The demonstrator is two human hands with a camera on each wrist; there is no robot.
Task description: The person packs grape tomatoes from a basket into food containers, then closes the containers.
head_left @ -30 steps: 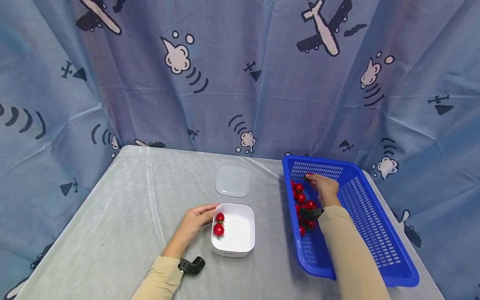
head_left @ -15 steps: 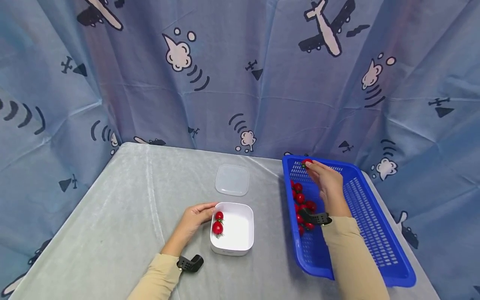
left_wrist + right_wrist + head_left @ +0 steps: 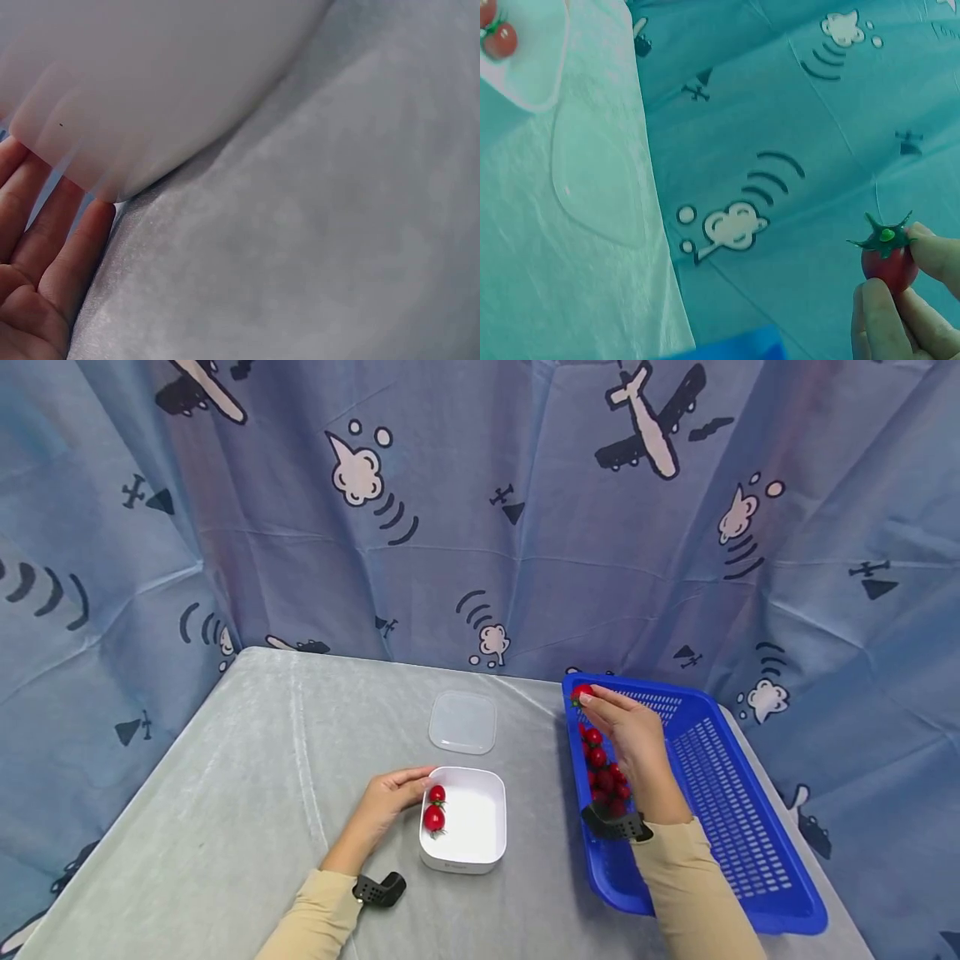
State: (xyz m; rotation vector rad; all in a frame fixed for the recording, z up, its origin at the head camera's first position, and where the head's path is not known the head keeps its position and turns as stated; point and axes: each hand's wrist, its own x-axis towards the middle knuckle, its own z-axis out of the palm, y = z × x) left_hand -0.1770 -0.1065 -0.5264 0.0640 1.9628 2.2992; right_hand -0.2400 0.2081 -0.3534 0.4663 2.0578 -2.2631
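With thumb and fingertips, my right hand point(image 3: 633, 735) pinches a cherry tomato point(image 3: 891, 268) with a green calyx, held up over the far left corner of the blue basket point(image 3: 791, 922). More cherry tomatoes point(image 3: 597, 757) lie along the basket's left side, partly hidden by that hand and wrist. My left hand point(image 3: 384, 803) touches the far left corner of a square white container point(image 3: 459, 866). In the left wrist view its fingers point(image 3: 52, 225) lie extended against the container's wall. Two tomatoes point(image 3: 434, 817) sit inside, in a line along its left wall.
A clear square lid point(image 3: 462, 723) lies flat just beyond the container. A pale cloth point(image 3: 225, 793) covers the table, and a blue curtain point(image 3: 435, 577) printed with planes hangs behind its far edge. The basket's raised left rim stands between its tomatoes and the container.
My right hand has lifted the tomato from inside the basket and carried it up and to the left, to the far left corner. The left hand and container have stayed in place.
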